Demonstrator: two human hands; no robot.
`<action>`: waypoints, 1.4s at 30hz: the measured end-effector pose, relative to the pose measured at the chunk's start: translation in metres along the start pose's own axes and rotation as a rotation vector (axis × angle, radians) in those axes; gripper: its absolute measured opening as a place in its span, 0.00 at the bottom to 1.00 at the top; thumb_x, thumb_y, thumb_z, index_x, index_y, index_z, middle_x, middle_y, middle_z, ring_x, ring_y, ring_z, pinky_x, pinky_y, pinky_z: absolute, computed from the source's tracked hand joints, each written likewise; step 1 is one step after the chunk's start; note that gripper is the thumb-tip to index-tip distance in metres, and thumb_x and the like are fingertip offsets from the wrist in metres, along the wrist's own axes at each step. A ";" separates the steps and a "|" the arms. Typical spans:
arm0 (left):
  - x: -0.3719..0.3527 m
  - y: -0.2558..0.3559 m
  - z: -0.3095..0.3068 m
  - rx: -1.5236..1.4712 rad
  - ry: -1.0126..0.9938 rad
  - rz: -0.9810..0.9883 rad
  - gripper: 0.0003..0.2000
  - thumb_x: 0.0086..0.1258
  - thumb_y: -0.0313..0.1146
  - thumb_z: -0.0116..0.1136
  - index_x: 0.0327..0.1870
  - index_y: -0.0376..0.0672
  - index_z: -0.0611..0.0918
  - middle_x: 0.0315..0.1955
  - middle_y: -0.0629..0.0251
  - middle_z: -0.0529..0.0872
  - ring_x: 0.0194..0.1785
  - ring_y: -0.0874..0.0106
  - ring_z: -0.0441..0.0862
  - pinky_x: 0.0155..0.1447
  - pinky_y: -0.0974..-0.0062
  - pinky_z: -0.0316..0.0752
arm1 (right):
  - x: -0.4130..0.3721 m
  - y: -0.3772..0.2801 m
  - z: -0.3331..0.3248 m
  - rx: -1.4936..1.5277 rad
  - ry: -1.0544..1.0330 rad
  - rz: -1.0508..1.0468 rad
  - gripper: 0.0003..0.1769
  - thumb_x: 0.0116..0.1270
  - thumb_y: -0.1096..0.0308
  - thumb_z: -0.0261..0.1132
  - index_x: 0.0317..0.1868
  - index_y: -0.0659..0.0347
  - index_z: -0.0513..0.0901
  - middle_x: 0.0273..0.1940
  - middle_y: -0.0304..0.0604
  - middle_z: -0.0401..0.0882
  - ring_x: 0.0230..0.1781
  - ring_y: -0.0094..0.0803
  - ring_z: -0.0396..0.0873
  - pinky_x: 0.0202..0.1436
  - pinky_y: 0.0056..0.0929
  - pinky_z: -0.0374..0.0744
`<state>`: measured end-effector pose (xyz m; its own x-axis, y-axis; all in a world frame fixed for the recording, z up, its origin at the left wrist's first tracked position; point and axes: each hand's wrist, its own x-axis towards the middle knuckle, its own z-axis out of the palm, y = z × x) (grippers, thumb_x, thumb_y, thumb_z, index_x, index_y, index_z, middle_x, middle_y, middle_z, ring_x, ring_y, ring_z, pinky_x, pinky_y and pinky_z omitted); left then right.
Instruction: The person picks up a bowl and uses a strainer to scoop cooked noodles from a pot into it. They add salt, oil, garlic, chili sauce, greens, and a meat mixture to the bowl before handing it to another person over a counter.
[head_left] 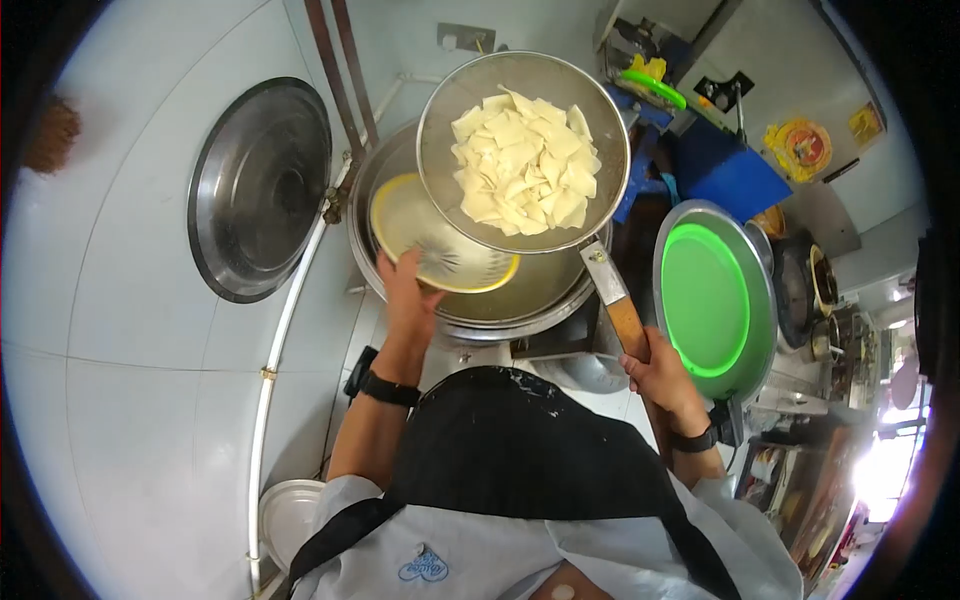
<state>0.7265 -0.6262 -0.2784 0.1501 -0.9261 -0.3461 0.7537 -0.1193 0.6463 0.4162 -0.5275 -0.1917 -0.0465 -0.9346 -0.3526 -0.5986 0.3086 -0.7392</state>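
Note:
My right hand (664, 376) is closed around the wooden handle of a large round strainer (437, 150). Pale, flat pieces of pasta or dough (525, 165) lie heaped in its mesh. With my left hand (408, 297) I grip the near rim of a bowl (405, 222) that has a yellow edge and a dark starburst pattern. The bowl is tilted, and the strainer overlaps its upper right part. Both are above a wide metal pot (545, 300), whose far side is mostly hidden by the strainer.
A dark metal lid (262, 190) rests against the tiled wall at left, beside a white pipe (288, 310). To the right stands a metal basin (757, 300) with a green round tray (705, 300) in it. A blue box (725, 170) is behind.

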 end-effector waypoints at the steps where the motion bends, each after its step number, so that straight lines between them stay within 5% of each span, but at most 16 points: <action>1: 0.008 -0.008 0.007 -0.016 -0.004 0.012 0.31 0.58 0.37 0.56 0.62 0.49 0.57 0.50 0.61 0.70 0.52 0.65 0.71 0.54 0.58 0.68 | 0.001 -0.005 -0.002 -0.083 0.055 -0.025 0.17 0.58 0.72 0.63 0.43 0.68 0.65 0.23 0.44 0.72 0.16 0.28 0.73 0.18 0.25 0.71; 4: 0.025 -0.023 0.034 -0.140 -0.112 -0.139 0.24 0.62 0.41 0.49 0.57 0.42 0.63 0.52 0.59 0.72 0.53 0.61 0.73 0.58 0.53 0.67 | 0.000 -0.030 -0.007 -0.173 0.154 -0.067 0.19 0.58 0.71 0.63 0.46 0.67 0.65 0.25 0.49 0.75 0.17 0.33 0.76 0.20 0.29 0.72; 5: 0.025 -0.022 0.042 -0.141 -0.087 -0.126 0.24 0.62 0.41 0.49 0.58 0.42 0.63 0.52 0.59 0.71 0.55 0.61 0.72 0.58 0.52 0.66 | 0.000 -0.030 -0.008 -0.235 0.191 -0.062 0.20 0.57 0.72 0.63 0.47 0.66 0.66 0.28 0.56 0.76 0.24 0.46 0.78 0.27 0.37 0.74; 6: 0.026 -0.021 0.049 -0.140 -0.062 -0.118 0.24 0.62 0.41 0.49 0.58 0.42 0.63 0.53 0.59 0.71 0.56 0.61 0.71 0.59 0.51 0.66 | 0.001 -0.028 -0.007 -0.242 0.195 -0.064 0.20 0.57 0.72 0.63 0.47 0.66 0.66 0.28 0.56 0.76 0.24 0.46 0.78 0.27 0.37 0.74; 7: 0.033 -0.024 0.047 -0.154 -0.126 -0.119 0.28 0.58 0.41 0.55 0.58 0.52 0.58 0.56 0.60 0.63 0.58 0.59 0.65 0.57 0.47 0.63 | 0.002 -0.023 -0.008 -0.275 0.234 -0.128 0.20 0.56 0.72 0.63 0.47 0.66 0.66 0.30 0.58 0.76 0.28 0.51 0.77 0.31 0.40 0.74; 11: 0.038 -0.028 0.044 -0.264 -0.224 -0.101 0.28 0.58 0.39 0.54 0.59 0.52 0.57 0.56 0.60 0.63 0.59 0.59 0.65 0.58 0.46 0.63 | -0.004 -0.029 -0.005 -0.299 0.286 -0.146 0.20 0.56 0.72 0.63 0.47 0.65 0.67 0.36 0.62 0.75 0.39 0.59 0.73 0.39 0.45 0.72; 14: 0.028 -0.021 0.045 -0.348 -0.290 -0.067 0.28 0.60 0.37 0.52 0.60 0.52 0.56 0.58 0.59 0.63 0.60 0.59 0.64 0.60 0.48 0.64 | -0.015 -0.045 -0.002 -0.434 0.385 -0.234 0.19 0.56 0.72 0.63 0.47 0.64 0.67 0.36 0.61 0.75 0.39 0.59 0.74 0.38 0.45 0.72; 16: 0.024 -0.017 0.047 -0.330 -0.334 0.001 0.29 0.61 0.39 0.48 0.64 0.42 0.57 0.62 0.56 0.63 0.64 0.56 0.62 0.63 0.50 0.61 | -0.017 -0.046 -0.004 -0.435 0.419 -0.273 0.19 0.56 0.72 0.63 0.47 0.64 0.68 0.36 0.61 0.75 0.39 0.59 0.73 0.38 0.45 0.72; 29: 0.012 -0.009 0.042 -0.450 -0.382 -0.026 0.30 0.58 0.37 0.50 0.63 0.40 0.60 0.61 0.55 0.65 0.63 0.57 0.63 0.65 0.54 0.59 | -0.035 -0.055 -0.006 -0.459 0.693 -0.383 0.20 0.56 0.74 0.63 0.49 0.63 0.68 0.35 0.61 0.74 0.35 0.60 0.73 0.38 0.44 0.72; 42: 0.007 -0.005 0.035 -0.521 -0.395 -0.012 0.28 0.60 0.36 0.50 0.62 0.40 0.61 0.59 0.57 0.67 0.62 0.59 0.65 0.63 0.57 0.62 | -0.039 -0.050 -0.026 -0.455 0.715 -0.468 0.18 0.56 0.74 0.64 0.47 0.64 0.70 0.34 0.57 0.75 0.31 0.50 0.76 0.35 0.35 0.74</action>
<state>0.7015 -0.6445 -0.2599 -0.0323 -0.9994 -0.0108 0.9801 -0.0338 0.1956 0.4272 -0.5114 -0.1258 -0.1102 -0.8789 0.4641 -0.9256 -0.0794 -0.3701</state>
